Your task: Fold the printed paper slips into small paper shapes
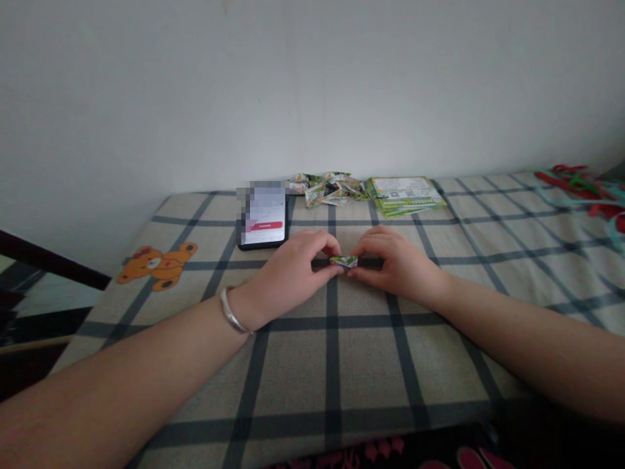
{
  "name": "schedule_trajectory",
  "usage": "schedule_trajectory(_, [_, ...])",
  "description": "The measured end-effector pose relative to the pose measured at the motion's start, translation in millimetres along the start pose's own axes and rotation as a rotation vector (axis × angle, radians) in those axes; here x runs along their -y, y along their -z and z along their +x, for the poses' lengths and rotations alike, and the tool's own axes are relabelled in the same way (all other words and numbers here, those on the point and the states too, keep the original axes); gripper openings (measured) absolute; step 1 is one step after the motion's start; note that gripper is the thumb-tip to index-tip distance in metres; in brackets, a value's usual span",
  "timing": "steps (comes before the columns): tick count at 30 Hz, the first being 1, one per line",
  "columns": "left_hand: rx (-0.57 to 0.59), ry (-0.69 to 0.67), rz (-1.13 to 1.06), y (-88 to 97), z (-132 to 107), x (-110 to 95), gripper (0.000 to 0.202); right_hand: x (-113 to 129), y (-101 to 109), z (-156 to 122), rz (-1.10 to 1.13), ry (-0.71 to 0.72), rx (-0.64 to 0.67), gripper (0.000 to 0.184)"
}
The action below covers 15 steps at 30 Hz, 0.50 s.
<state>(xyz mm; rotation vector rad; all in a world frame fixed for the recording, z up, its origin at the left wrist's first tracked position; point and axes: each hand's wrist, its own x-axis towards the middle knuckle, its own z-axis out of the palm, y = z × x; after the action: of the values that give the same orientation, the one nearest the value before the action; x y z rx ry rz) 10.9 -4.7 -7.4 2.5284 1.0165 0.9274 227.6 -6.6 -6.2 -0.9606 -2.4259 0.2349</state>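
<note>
A small folded piece of green and white printed paper (344, 261) rests on the checked cloth (342, 365). My left hand (293, 270), with a silver bangle on its wrist, pinches the paper's left end between thumb and fingers. From the other side, my right hand (395, 260) pinches its right end. Both hands lie low on the cloth, fingers curled.
A black phone (263, 215) with a lit screen lies behind my left hand. Several folded paper pieces (329, 187) and a stack of green printed sheets (405, 194) sit by the wall. Red and green ribbons (586, 189) lie far right. A bear print (159, 264) marks the cloth's left.
</note>
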Motion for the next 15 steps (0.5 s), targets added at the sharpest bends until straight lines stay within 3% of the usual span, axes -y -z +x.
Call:
schedule_trajectory(8, [0.022, -0.172, 0.103, 9.3, 1, -7, 0.015, 5, 3, 1, -0.046, 0.057, -0.123, 0.006])
schedule_trajectory(15, [0.011, -0.266, 0.356, 12.8, 1, -12, 0.022, 8, 6, 2, -0.188, 0.118, -0.082, 0.007])
